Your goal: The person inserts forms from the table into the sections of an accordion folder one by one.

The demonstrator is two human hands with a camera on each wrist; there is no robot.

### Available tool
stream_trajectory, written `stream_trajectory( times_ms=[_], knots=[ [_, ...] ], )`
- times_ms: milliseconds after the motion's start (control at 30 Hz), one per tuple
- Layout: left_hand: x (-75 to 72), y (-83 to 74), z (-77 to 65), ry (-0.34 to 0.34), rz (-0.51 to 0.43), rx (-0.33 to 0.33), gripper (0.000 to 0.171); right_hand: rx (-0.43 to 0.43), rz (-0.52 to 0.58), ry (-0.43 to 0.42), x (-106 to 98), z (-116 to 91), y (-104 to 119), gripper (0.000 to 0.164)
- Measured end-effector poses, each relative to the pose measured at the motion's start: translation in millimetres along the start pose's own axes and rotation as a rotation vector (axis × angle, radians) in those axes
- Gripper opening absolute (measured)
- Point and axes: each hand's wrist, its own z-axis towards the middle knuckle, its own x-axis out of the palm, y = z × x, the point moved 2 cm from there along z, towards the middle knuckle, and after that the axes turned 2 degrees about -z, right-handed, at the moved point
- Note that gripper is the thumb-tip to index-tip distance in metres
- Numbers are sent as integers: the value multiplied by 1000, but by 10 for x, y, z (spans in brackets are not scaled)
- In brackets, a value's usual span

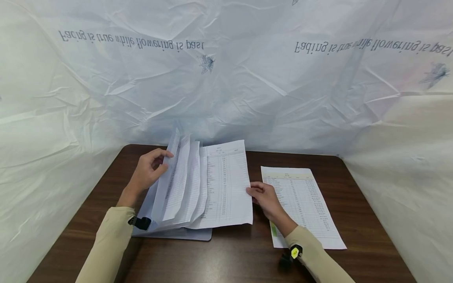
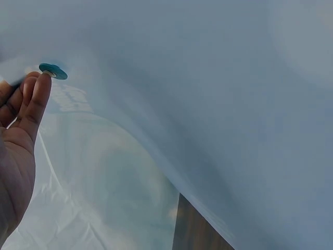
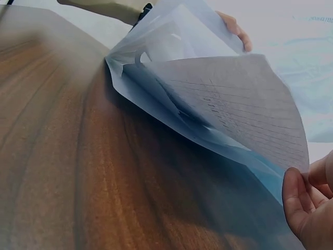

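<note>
A pale blue plastic document folder (image 1: 191,234) lies spread on the table with its cover lifted on the left. My left hand (image 1: 150,167) pinches the raised cover at its edge, and in the left wrist view a teal snap button (image 2: 53,71) sits at the fingertips. Several printed sheets (image 1: 185,177) fan out inside the folder. With thumb and fingers, my right hand (image 1: 263,196) pinches the right edge of the outermost printed sheet (image 1: 228,184). That sheet slopes up out of the folder in the right wrist view, its far part among the other papers.
Another printed sheet (image 1: 304,204) with a table of rows lies flat at the right, partly beneath my right forearm. The dark wooden table (image 1: 219,259) is bounded at the back and sides by a white plastic curtain (image 1: 247,86) with lettering on it.
</note>
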Motion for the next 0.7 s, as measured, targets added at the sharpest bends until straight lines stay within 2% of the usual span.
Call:
stream_trajectory(
  times_ms=[133, 700],
  knots=[
    [0, -5, 1, 2, -1, 6, 23, -5, -7, -10, 19, 21, 13, 28],
    [7, -56, 14, 4, 24, 15, 23, 9, 74, 62, 233, 37, -8, 28]
  ],
)
